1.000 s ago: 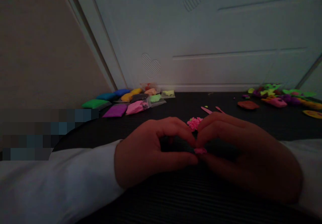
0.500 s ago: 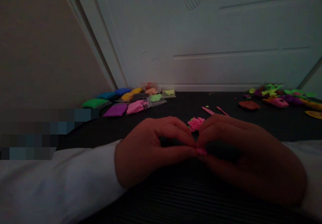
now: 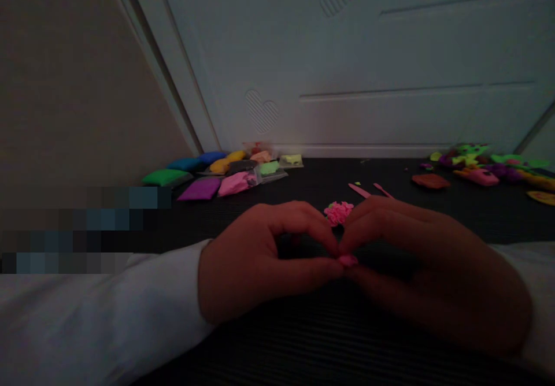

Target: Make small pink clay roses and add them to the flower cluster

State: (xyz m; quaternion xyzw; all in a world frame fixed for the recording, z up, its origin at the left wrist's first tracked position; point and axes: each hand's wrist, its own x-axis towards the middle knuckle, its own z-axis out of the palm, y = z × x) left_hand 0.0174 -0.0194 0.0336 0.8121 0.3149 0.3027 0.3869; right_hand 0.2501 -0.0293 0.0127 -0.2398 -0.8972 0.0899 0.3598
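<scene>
A small piece of pink modelling clay (image 3: 348, 260) is pinched between the fingertips of both hands, low over the dark table (image 3: 277, 340). My left hand (image 3: 269, 259) grips it from the left with thumb and forefinger. From the right, my right hand (image 3: 425, 276) holds the same piece, its fingers partly covering it. Just beyond the fingertips lies a ruffled pink clay flower (image 3: 338, 213) with bits of green at its edge. Behind my right hand, two pink modelling tools (image 3: 359, 190) rest on the table, their near ends hidden by that hand.
Several bags of coloured clay, among them a purple pack (image 3: 200, 189) and a green pack (image 3: 167, 177), lie at the back left. A reddish-brown flat piece (image 3: 430, 181) and colourful clay figures (image 3: 479, 175) are at the back right. A white panel (image 3: 347, 120) rises behind the table.
The fingertips have shifted slightly around the pink clay, and a little more of it shows between them. The table items keep their places.
</scene>
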